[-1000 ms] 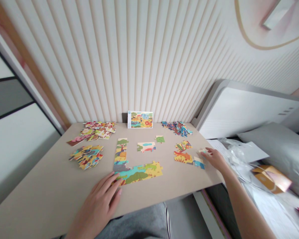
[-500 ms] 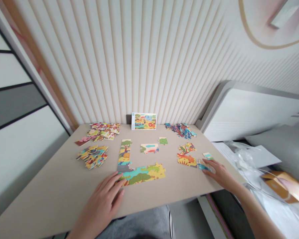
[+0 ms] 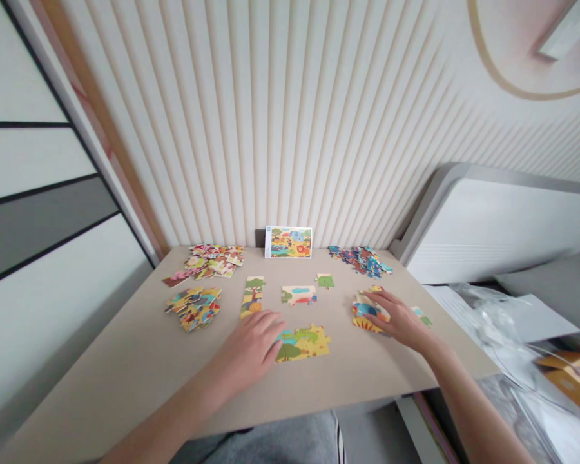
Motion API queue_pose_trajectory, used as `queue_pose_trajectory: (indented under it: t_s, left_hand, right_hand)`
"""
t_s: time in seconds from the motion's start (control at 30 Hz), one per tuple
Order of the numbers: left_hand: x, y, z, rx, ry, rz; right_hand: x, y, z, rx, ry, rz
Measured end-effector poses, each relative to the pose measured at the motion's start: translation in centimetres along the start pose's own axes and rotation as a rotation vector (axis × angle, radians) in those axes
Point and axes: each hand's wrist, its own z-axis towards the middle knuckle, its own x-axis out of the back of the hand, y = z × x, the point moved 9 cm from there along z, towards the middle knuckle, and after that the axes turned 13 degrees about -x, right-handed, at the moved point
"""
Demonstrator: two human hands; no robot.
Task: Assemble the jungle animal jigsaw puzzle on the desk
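An L-shaped joined puzzle section [image 3: 303,341] lies in the middle of the beige table [image 3: 125,361]. My left hand [image 3: 251,348] lies flat on its corner, fingers spread and open. My right hand [image 3: 396,317] rests with fingers stretched over a small joined cluster of orange and yellow pieces [image 3: 365,310] at the right; a blue piece [image 3: 365,309] shows by its fingertips. I cannot tell whether the fingers pinch it. A single light piece [image 3: 419,314] lies just beyond the right hand.
A reference picture card [image 3: 289,241] leans on the ribbed wall. Loose piece piles sit at back left [image 3: 212,259], left [image 3: 193,307] and back right [image 3: 360,259]. A two-piece section [image 3: 299,294] and a green piece [image 3: 325,280] lie mid-table. A bed with plastic wrap [image 3: 493,322] stands to the right.
My left hand slid forward onto the L-shaped section's corner. My right hand moved left from the table's right edge onto the orange cluster, and the blue piece came with it. The view shifted.
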Motion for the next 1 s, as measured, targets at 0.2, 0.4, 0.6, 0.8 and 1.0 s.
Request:
queue_pose_trajectory:
  t_s: [0.2,0.4,0.6,0.8,1.0]
  left_hand:
    - [-5.6,-0.5,7.4,0.019,-0.074,0.02]
    - [-6.4,-4.2,8.3,0.11,-0.005,0.115]
    - [-5.7,-5.4,7.3,0.147,0.044,0.158]
    - [-5.7,-5.1,6.7,0.161,0.044,0.166]
    - [-5.7,-5.0,6.5,0.18,0.043,0.167]
  right_hand:
    - [-4.1,-8.3,7.4,0.204,-0.038,0.125]
    - [-7.2,-10.5,12.6,0.208,-0.025,0.212]
    - [-9.3,-10.3,12.8,0.221,0.0,0.248]
    - [-10.0,-10.0,12.8,0.215,-0.026,0.235]
    - [-10.7,-10.3,12.5,0.239,-0.062,0.178]
